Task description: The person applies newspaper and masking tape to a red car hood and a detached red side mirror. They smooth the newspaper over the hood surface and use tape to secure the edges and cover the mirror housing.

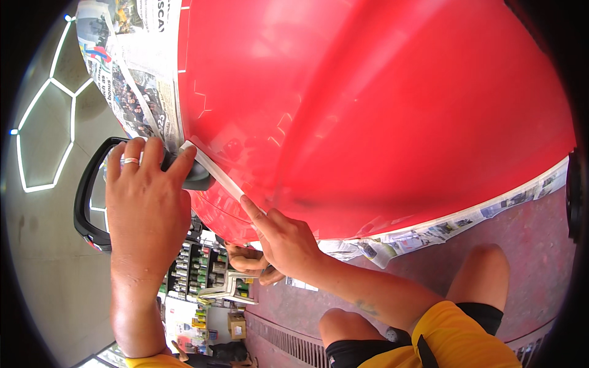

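Pressing masking tape (216,173) onto a glossy red car panel (380,110), both hands.

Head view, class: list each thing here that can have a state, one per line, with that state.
red car panel: glossy, edges masked.
newspaper: taped over the glass beside the panel.
masking tape strip: stretched taut along the panel edge, between both hands.
left hand: pinching the strip's upper end.
right hand: forefinger pressing the strip down.
side mirror: uncovered.

side mirror (92,202): half hidden by left hand (144,205) | red car panel (380,110): cut off at top
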`<state>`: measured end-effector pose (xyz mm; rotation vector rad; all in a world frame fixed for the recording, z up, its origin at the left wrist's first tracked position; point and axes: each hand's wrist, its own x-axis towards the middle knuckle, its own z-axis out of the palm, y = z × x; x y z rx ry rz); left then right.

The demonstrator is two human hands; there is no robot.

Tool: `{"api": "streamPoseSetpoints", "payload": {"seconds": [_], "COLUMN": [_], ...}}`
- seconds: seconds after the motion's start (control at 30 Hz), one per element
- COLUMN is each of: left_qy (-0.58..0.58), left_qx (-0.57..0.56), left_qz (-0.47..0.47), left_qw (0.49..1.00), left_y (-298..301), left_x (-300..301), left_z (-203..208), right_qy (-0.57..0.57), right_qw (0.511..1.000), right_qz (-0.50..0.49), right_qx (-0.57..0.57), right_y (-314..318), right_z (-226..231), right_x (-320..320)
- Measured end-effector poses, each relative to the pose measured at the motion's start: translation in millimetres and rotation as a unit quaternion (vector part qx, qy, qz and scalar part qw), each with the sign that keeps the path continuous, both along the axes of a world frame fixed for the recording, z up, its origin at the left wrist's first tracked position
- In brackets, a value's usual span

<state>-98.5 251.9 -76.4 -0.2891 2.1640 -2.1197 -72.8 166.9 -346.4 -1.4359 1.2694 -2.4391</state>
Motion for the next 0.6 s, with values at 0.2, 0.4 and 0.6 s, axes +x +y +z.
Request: {"api": "streamPoseSetpoints", "payload": {"seconds": [0.2,0.4,0.6], "left_qy": [-0.025,-0.035,-0.038], "left_qx": [-0.023,-0.01,-0.014], "left_qz": [0.031,0.058,0.067], "left_qw": [0.999,0.998,0.997], "left_y": [-9,-19,-21], "left_x": [8,11,11], "left_z": [-6,-8,-9], "right_qy": [-0.013,-0.01,-0.018], "right_qw": [1.0,0.999,0.999], "right_qz": [-0.018,-0.022,-0.008], "right_qx": [-0.008,-0.038,-0.027], "right_y": [-15,6,10], "right_z": [4,-3,-1], "right_x": [4,-4,-5]}}
